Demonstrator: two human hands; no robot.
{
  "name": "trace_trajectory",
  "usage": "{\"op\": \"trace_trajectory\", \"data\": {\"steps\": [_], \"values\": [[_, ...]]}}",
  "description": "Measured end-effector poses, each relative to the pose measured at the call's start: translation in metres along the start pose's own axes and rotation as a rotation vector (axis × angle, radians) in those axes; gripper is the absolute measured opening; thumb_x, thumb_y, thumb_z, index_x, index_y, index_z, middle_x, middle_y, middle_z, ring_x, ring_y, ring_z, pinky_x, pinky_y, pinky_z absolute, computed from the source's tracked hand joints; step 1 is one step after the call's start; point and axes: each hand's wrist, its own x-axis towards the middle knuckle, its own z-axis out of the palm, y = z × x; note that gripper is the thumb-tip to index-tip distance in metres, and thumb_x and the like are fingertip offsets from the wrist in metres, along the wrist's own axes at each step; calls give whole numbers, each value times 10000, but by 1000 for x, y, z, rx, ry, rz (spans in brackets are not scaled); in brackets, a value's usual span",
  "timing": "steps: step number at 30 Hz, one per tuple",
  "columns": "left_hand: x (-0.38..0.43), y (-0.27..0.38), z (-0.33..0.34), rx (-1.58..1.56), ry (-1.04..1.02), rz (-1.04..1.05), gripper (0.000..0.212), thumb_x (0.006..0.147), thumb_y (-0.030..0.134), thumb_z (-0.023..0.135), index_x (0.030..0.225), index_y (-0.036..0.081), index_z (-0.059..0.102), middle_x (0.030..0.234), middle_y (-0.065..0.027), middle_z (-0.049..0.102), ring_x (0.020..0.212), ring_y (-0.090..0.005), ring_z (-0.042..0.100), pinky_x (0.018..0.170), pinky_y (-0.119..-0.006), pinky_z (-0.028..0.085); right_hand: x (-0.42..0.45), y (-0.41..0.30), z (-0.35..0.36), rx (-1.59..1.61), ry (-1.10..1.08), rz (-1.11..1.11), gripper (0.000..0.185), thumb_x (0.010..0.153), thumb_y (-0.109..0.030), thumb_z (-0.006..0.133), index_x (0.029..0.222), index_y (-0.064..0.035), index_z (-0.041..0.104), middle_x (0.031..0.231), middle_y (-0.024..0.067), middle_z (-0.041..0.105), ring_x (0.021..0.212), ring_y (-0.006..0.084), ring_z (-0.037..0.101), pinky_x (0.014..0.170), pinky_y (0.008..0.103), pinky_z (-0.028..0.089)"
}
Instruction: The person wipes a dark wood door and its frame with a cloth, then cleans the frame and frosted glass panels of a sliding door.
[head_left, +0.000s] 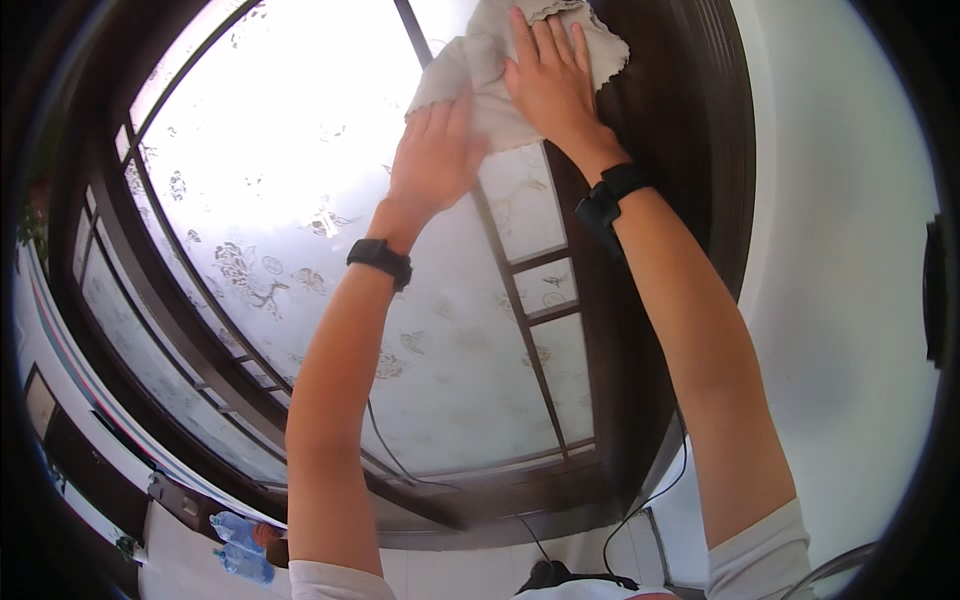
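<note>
Both arms reach up to a dark-framed door or window panel with frosted, patterned glass (442, 300). A beige cloth (517, 105) with ragged edges is spread against the upper right part of the panel. My right hand (551, 82) presses flat on the cloth, fingers spread, near the dark wooden frame (660, 150). Lower and to the left, my left hand (435, 154) has its fingertips at the cloth's lower left edge, over the glass; its finger side is slightly blurred. Each wrist bears a black strap.
A white wall (817, 300) runs along the right. A thin black cable (660, 491) hangs by the frame's lower right corner. Large clear plastic bottles (244, 551) stand on the floor at lower left. More dark-framed panes (142, 285) continue to the left.
</note>
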Motion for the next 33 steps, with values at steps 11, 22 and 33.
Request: {"op": "trace_trajectory", "data": {"steps": [11, 22, 33], "values": [[-113, 76, 20, -131, -321, -127, 616, 934, 312, 523, 1437, -3, 361, 977, -149, 586, 907, -312, 545, 879, -432, 420, -104, -25, -67, -22, -313, 18, 668, 804, -157, 637, 1406, 8, 399, 1145, 184, 552, 1167, 340, 492, 1122, 520, 263], [-87, 54, 22, -136, -83, -34, 505, 943, 280, 515, 1363, 2, 472, 953, -101, 595, 901, -279, 551, 837, -388, 434, -86, -21, -57, -62, -357, -24, 666, 805, -135, 615, 1412, 18, 387, 1143, 211, 547, 1143, 363, 494, 1112, 519, 278], [-25, 26, 16, -36, 112, -129, 500, 882, 142, 553, 1357, 3, 476, 1036, -117, 587, 965, -293, 541, 913, -393, 416, -35, -17, -21, -74, -116, 1, 626, 820, -171, 632, 1386, -10, 420, 1179, 175, 537, 1212, 351, 468, 1088, 526, 295]]}}
